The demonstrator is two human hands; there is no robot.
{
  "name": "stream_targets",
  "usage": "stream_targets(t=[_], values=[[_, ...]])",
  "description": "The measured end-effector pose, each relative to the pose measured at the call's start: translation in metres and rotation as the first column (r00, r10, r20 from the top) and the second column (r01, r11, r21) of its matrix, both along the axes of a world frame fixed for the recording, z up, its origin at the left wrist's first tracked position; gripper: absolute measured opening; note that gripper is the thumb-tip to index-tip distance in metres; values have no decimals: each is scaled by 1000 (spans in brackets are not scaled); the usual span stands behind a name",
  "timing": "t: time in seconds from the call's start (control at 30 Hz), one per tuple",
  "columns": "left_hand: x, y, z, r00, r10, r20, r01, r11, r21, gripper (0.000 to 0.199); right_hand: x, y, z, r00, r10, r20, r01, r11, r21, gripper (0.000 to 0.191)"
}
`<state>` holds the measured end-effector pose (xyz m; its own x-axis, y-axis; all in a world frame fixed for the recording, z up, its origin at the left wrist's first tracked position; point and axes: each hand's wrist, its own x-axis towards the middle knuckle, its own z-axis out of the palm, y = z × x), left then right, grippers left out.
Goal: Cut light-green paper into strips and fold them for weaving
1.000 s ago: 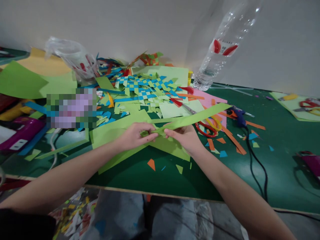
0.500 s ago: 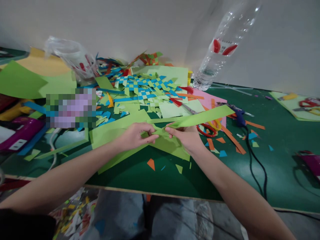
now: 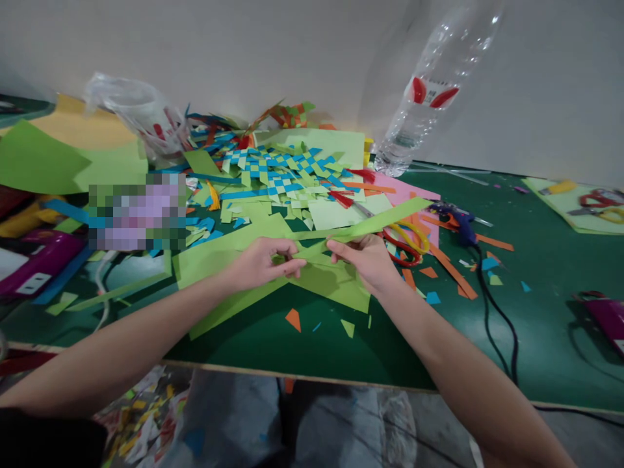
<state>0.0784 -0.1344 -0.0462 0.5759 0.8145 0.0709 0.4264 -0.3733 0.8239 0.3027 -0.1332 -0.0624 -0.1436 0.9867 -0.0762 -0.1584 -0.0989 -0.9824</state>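
Note:
A long light-green paper strip point(image 3: 385, 218) slants up to the right between my two hands. My left hand point(image 3: 266, 263) pinches its lower left end between thumb and forefinger. My right hand point(image 3: 363, 257) grips the strip farther along, thumb on the near side. Beneath both hands lie green paper sheets point(image 3: 224, 286) on the dark green table, and another narrow green strip runs behind the fingers. Just right of my right hand rest scissors with red and yellow handles point(image 3: 409, 244), partly covered by the strip.
Woven blue-and-green paper pieces point(image 3: 277, 169) are heaped at the back. A plastic bottle point(image 3: 419, 123) leans by the wall, and a bagged cup point(image 3: 151, 123) stands left. To the right lie a blue glue gun point(image 3: 465, 227) with a black cord and orange scraps point(image 3: 448, 270).
The strip's free right end has swung a little left and flattened out. My right hand has turned slightly, its fingers sliding along the strip. My left hand stays almost in place.

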Motion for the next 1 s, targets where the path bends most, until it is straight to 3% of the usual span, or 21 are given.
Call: stream_targets(t=[0.23, 0.5, 0.67, 1.0], values=[[-2, 1, 1, 1000, -14, -19, 14, 1000, 3, 32, 3, 6, 2, 995, 2, -104, -14, 993, -116, 33], [2, 1, 2, 999, -38, -27, 38, 999, 14, 32, 3, 6, -8, 999, -37, 35, 38, 999, -35, 30], [2, 1, 0, 998, -48, -41, 49, 999, 22, 34, 0, 4, -5, 998, -69, 0, 69, 998, -2, 25], [2, 0, -2, 998, -60, -16, 58, 995, -83, 35, -2, -1, -8, 984, -139, 112, 128, 987, 95, 29]])
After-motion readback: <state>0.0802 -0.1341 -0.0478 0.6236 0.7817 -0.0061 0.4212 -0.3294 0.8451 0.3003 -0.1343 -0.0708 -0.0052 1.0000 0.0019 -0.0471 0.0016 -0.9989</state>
